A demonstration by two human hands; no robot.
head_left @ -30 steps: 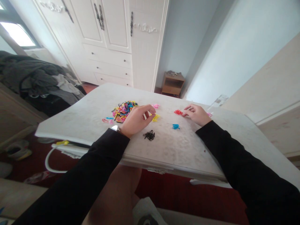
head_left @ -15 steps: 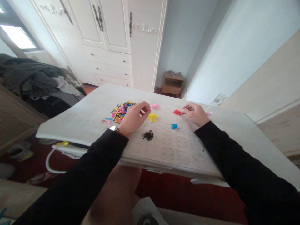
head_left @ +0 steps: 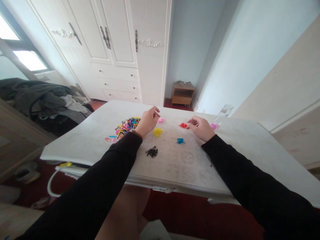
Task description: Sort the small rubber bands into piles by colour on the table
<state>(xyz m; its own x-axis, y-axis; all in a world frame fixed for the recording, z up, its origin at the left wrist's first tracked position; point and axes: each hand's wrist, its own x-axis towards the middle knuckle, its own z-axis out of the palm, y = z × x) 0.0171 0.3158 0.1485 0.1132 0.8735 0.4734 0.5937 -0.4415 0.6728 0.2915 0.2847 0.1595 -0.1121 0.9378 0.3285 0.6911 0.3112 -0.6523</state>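
The left hand (head_left: 148, 122) and black sleeve (head_left: 125, 146) partly screen a multicoloured band heap (head_left: 127, 125); apart, the right hand (head_left: 201, 128) meets a red band pile (head_left: 183, 125), clear bottle (head_left: 224, 113) beyond; grips unclear.

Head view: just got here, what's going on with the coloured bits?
A person in black sleeves works at a white table with both bare hands. The right hand has its fingertips at a small pile of red band-like pieces. The left hand is between a large multicoloured heap of band-like pieces and a small pink pile; whether it holds anything is unclear. Separate yellow, blue and black piles lie nearer the person.
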